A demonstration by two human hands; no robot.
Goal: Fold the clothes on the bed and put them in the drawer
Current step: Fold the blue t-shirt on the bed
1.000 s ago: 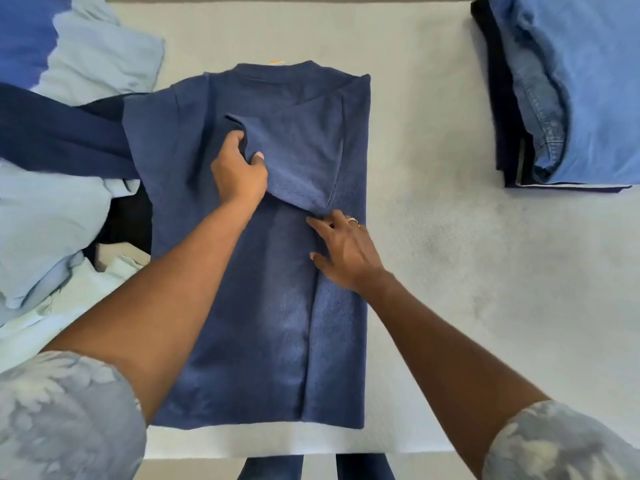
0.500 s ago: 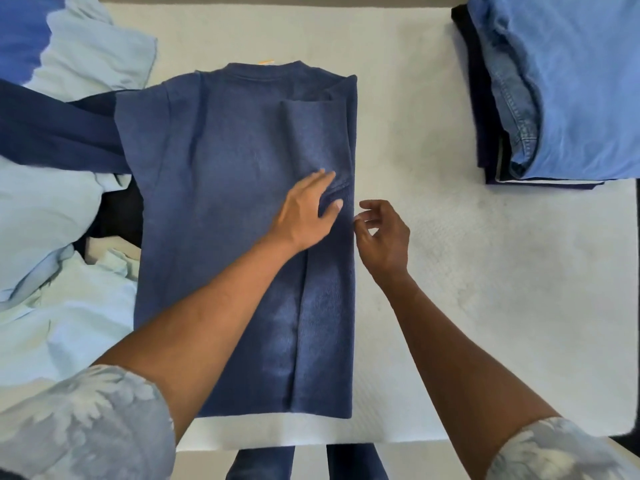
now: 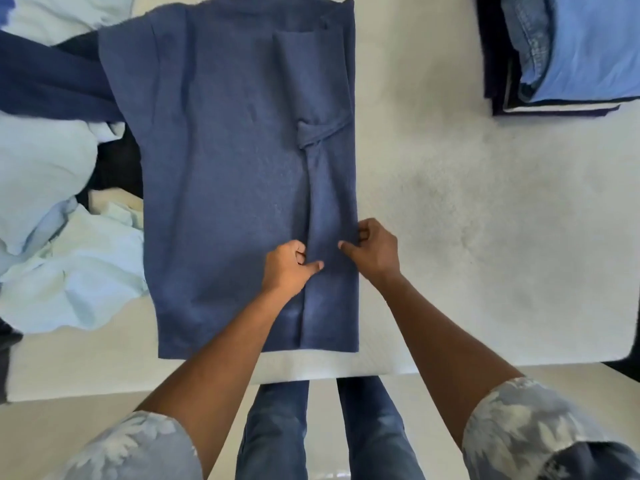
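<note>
— The grip: what does each hand hold?
— The left hand [image 3: 289,268] has its fingers curled and pinches the inner edge of the folded-in strip of the blue T-shirt [image 3: 221,174]. The right hand [image 3: 374,252] pinches the shirt's outer right edge, just across from it. Both grips are narrow, closed on cloth.
— How does the shirt look?
— It is a dark, heathered blue and lies flat. Its right side is turned inward as a long strip, with the sleeve [image 3: 318,129] folded down on it, a little bunched. The other sleeve is spread out, unfolded.
— Which way does it lie?
— Its long axis runs straight away from the person: collar at the far end, hem close to the near edge of the bed [image 3: 485,220].
— Around it?
— A loose heap of pale-blue and navy clothes [image 3: 52,174] touches its left side. A stack of folded clothes [image 3: 571,53] sits well apart at the far right. The person's jeans [image 3: 273,427] show below the bed's edge.
</note>
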